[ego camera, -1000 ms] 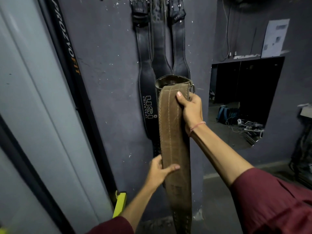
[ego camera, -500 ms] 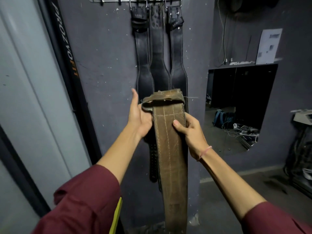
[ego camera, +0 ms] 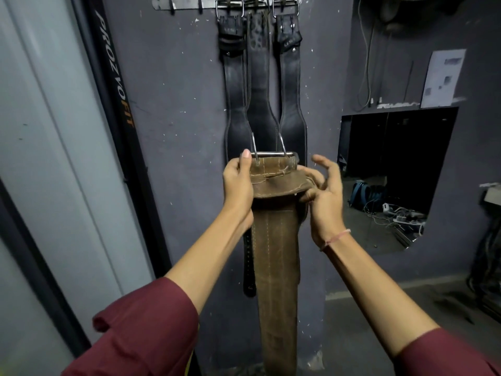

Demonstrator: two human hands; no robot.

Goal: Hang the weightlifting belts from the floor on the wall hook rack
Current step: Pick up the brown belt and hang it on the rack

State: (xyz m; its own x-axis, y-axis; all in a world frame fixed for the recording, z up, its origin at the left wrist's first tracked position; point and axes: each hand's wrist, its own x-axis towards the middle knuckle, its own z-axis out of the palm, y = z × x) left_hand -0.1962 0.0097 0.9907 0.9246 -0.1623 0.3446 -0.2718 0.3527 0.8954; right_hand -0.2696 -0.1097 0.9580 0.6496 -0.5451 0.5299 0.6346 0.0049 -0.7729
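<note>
1. Three black leather belts hang on the hook rack above both hands, directly behind the brown belt.
2. Left hand grips the brown belt's folded top by the metal buckle; right hand pinches the fold's other edge, fingers partly spread.
3. Brown belt is worn, stitched suede, hanging straight down.

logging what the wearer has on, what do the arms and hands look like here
Both arms wear loose maroon sleeves pushed up toward the elbows, leaving the forearms bare. The right wrist carries a thin pinkish thread bracelet. The left hand and right hand are ungloved, with no rings or watch visible.
</note>
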